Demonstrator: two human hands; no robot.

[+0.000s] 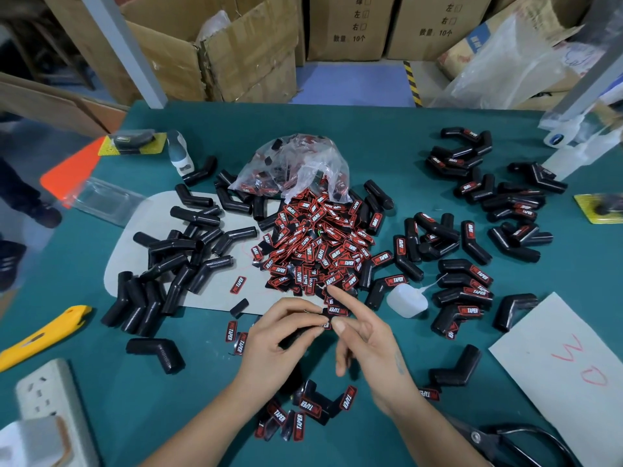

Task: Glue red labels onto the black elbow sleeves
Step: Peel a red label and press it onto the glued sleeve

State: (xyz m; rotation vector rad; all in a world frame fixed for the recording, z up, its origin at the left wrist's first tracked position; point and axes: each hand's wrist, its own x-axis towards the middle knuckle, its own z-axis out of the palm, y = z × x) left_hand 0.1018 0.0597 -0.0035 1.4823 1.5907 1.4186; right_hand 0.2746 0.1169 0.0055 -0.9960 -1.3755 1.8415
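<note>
Left hand (276, 335) grips a black elbow sleeve (296, 335), fingers curled round it. Right hand (364, 332) presses a red label (337, 311) at the sleeve's top with its thumb, index finger straight. Both sit just below the label pile (317, 244) mid-surface (337, 129). Unlabelled sleeves (182, 251) left, labelled sleeves (472, 237) right, glue bottle (406, 299) beside the right hand.

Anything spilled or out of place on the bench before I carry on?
Yes. The clear plastic bag lies open on its side and the red labels have spilled out of it in a loose heap across the green mat. A few stray labels lie apart from that heap.
</note>
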